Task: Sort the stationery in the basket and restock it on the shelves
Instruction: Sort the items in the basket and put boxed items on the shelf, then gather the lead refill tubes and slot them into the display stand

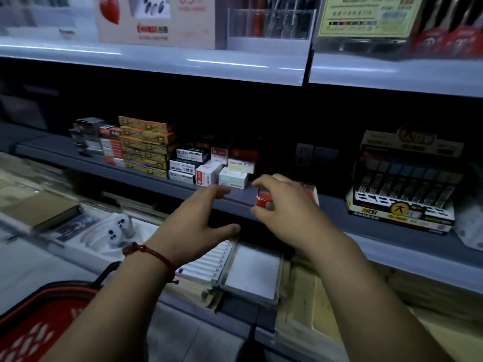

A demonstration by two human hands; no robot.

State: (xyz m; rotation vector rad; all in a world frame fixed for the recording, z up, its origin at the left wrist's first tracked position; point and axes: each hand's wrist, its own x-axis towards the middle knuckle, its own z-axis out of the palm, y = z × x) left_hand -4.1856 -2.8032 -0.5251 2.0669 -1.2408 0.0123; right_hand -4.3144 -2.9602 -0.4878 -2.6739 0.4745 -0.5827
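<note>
My right hand [285, 207] grips a small red and white box [265, 198] at the front of the grey middle shelf [392, 231], fingers over its top and thumb under it. My left hand [201, 220] hovers just left of it with fingers spread and relaxed, holding nothing. Stacks of small stationery boxes [209, 168] sit on the same shelf to the left of the box. The red basket [39, 325] is at the bottom left, under my left forearm.
Orange boxes [146, 145] are piled further left on the shelf. A pen display carton [402, 184] stands at the right. The upper shelf [183, 64] juts out overhead. Below lie white packs [251, 275] and notebooks [39, 207].
</note>
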